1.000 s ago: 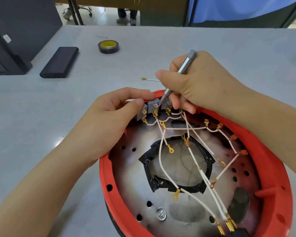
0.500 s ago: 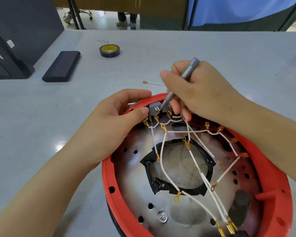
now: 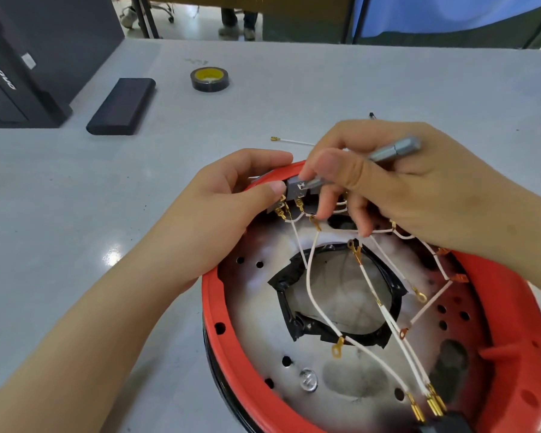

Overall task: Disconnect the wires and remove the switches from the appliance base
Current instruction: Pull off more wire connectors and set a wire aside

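At the far rim of the red appliance base (image 3: 512, 314), my left hand (image 3: 219, 210) pinches a grey switch (image 3: 295, 190) between thumb and fingers, the forefinger curled over the rim above it. That switch sits right at the edge of the base, with more switches just below it, partly hidden by my thumb — brass terminals (image 3: 299, 204) hang from their undersides. My right hand (image 3: 397, 185) has its grip closed round a slim grey metal screwdriver (image 3: 394, 150), thumb pressed along the shaft, and the tip lies against the face of the switch I am holding. The other fingers of that hand curl down over the wiring behind.

White wires (image 3: 313, 289) run from the switch block across the inside of the base, over a dark opening edged with black tape (image 3: 286, 307), and gather at a cluster of brass connectors (image 3: 431, 404) near the bottom edge. Several ring terminals hang loose on their wire ends — one lies near the tape's lower edge.

On the grey desk (image 3: 75, 198), beyond the base, lies a single loose white wire (image 3: 291, 140) with a brass end. Farther off sit a roll of black tape with a yellow core (image 3: 210, 79), a flat black case (image 3: 122, 106), and a black Lenovo computer (image 3: 19, 64) at the left edge.
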Motion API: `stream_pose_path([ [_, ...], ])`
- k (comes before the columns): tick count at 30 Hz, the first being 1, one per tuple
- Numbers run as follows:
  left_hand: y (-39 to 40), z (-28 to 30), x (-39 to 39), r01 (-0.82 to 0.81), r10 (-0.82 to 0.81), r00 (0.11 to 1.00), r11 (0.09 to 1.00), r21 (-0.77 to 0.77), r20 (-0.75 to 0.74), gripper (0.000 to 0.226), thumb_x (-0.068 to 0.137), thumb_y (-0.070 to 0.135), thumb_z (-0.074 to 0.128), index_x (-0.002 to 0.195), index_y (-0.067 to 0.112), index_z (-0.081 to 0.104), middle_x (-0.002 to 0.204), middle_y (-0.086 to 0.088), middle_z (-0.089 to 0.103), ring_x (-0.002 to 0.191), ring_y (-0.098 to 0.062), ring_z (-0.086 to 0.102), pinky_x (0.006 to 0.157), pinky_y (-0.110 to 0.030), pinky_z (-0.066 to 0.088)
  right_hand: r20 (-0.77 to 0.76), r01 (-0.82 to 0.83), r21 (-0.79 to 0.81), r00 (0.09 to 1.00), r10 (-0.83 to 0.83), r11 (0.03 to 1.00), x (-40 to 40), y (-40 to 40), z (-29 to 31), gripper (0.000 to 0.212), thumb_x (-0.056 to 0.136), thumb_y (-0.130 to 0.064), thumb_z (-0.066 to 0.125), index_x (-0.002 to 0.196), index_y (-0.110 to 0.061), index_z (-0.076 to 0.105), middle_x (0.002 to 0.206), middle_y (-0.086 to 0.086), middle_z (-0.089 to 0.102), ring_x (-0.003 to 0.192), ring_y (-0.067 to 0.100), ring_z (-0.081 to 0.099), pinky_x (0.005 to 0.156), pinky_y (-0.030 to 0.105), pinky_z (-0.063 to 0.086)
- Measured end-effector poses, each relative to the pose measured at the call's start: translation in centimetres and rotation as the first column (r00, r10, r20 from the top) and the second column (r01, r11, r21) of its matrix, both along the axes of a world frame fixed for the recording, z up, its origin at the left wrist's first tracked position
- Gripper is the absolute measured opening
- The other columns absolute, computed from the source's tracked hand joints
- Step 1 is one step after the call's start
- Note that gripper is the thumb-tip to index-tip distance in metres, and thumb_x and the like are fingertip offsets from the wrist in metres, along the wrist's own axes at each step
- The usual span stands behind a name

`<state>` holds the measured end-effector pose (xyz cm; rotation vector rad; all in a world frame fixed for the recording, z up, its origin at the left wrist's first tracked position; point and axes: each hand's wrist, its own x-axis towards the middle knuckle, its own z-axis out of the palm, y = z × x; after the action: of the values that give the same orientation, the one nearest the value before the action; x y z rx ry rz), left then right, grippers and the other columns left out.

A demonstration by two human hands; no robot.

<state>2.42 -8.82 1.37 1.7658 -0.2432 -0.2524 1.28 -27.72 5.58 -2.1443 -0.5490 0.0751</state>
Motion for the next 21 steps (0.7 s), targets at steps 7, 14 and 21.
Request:
stream_pose_path([
  [7,0.0,0.0,-0.2,0.000,-0.001,1.000,1.000,-0.016,-0.012,0.028,0.094,0.011,0.055,0.118,0.024,0.064,0.111,0.001,0.070,0.107,-0.022,0.065,0.103,-0.045,0.045,0.211,0.100,-0.176,0.975,-0.062,0.979,-2.1,0.7,0.5,0.027,0.090,-0.051,0.054,0.080,-0.029,0.065,0.070,-0.021,0.062,0.060,-0.002,0.058,0.054,0.010,0.040],
  [14,0.0,0.0,-0.2,0.011,-0.012,1.000,0.999,-0.043,-0.020,0.028,0.094,0.007,0.055,0.117,0.019,0.064,0.110,-0.001,0.071,0.107,-0.021,0.065,0.101,-0.042,0.047,0.332,0.266,-0.361,0.932,-0.144,0.894,-3.7,3.1,-0.8,0.030,0.077,-0.041,0.066,0.087,-0.033,0.039,0.079,-0.016,0.055,0.075,0.004,0.047,0.060,0.024,0.039],
  [21,0.0,-0.1,-0.3,0.021,-0.021,1.000,0.999,-0.043,-0.002,0.026,0.092,0.006,0.057,0.109,0.024,0.067,0.102,0.005,0.073,0.099,-0.015,0.068,0.093,-0.034,0.051,0.443,0.239,-0.344,0.894,-0.068,0.908,-4.2,3.3,-1.6,0.043,0.063,0.009,0.066,0.087,-0.023,0.049,0.071,-0.021,0.035,0.078,0.018,0.044,0.063,0.030,0.036],
])
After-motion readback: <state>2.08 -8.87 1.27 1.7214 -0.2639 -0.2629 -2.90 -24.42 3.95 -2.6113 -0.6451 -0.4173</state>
